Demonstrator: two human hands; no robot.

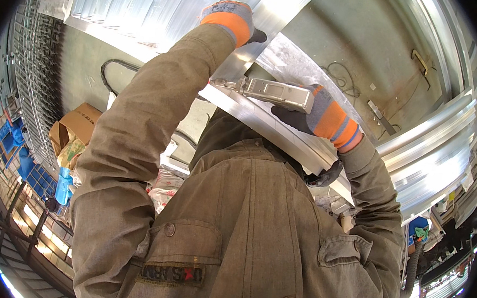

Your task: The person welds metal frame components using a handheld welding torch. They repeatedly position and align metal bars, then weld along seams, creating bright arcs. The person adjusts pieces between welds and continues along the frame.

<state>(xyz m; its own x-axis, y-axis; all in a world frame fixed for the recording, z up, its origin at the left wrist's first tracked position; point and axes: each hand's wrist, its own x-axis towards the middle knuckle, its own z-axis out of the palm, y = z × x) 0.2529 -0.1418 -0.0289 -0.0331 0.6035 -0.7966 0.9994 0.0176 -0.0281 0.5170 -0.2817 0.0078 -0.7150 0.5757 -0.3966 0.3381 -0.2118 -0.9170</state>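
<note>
Head cam: R hand point(323, 111) grips boxy silver tool point(279, 93), tip pointing L, just over metal rail point(289, 139). L hand point(229, 20) at ribbed metal panel point(149, 7); can't tell if clenched. Best: tool level, L fingers clear of tip, panel braced.

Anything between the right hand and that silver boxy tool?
Nothing visible beyond the orange-and-grey glove: the right hand holds the silver boxy tool by its right end. The left sleeve lies near the tool's narrow left end, not between them.
</note>
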